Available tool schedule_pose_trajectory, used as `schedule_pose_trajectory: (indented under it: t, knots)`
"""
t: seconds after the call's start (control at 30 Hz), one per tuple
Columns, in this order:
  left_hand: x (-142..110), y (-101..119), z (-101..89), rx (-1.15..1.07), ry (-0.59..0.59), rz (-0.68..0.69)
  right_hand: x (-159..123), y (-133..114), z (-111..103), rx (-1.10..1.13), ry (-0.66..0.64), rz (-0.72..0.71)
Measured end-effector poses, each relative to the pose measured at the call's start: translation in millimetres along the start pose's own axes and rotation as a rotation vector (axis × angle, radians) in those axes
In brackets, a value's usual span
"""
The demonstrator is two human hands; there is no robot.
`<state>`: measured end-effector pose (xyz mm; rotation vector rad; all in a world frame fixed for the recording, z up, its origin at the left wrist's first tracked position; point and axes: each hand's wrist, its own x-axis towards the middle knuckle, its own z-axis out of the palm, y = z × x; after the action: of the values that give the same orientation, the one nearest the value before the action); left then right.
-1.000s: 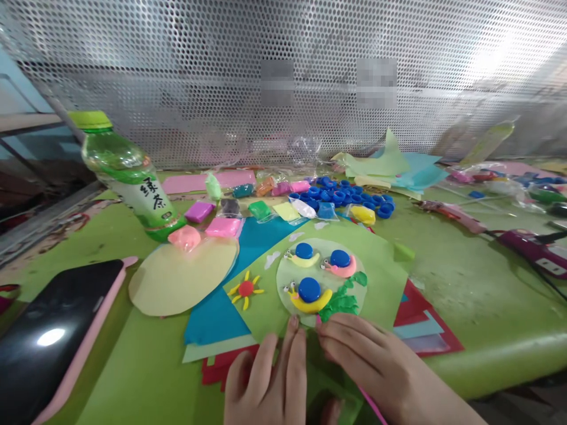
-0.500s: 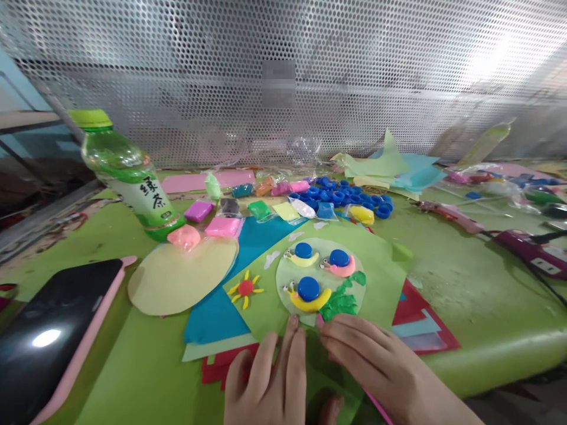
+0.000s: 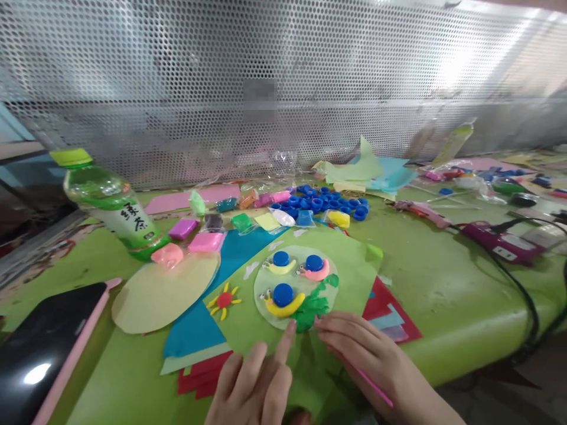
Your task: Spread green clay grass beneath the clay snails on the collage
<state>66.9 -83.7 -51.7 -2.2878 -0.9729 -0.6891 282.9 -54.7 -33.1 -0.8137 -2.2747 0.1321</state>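
Observation:
A green sheet of paper (image 3: 349,248) carries a pale round disc (image 3: 266,283) with three clay snails that have blue bottle caps for shells. The lowest is a yellow snail (image 3: 290,310). Beside it, flattened green clay (image 3: 313,308) spreads over the disc's lower right. My left hand (image 3: 254,383) has its index finger stretched out, the tip at the lower edge of the green clay, the other fingers bent and holding nothing. In my right hand (image 3: 376,354) is a thin pink clay modelling tool (image 3: 375,386), its tip at the green clay's right edge. A red and yellow clay sun (image 3: 224,300) lies left of the disc.
Packets of coloured clay (image 3: 206,242) and a pile of blue caps (image 3: 319,200) lie behind the sheet. A green tea bottle (image 3: 119,212) and a phone (image 3: 53,342) stand and lie at left. At right are a glue gun (image 3: 425,213) and a purple power strip (image 3: 502,242).
The view has shifted, so things on the table sit further left. My left index finger has moved to the green clay while its other fingers bend more. More of the pink tool shows.

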Motion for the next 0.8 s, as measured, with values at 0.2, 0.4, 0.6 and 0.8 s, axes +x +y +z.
schedule_pose_trajectory:
  t: [0.2,0.4,0.6,0.8]
  knots:
    - [23,-11,-7.9,-0.041,-0.054,0.095,-6,2,4,0.017,0.021,0.002]
    - [14,-13,-9.4,-0.115,-0.190,-0.022,-5,1,4,-0.006,0.094,-0.002]
    - [2,-14,-7.0,-0.123,-0.143,-0.097,-6,5,2,0.141,0.087,0.069]
    - [8,-14,-10.0,-0.081,-0.160,-0.061,-7,6,-4,0.291,0.207,0.175]
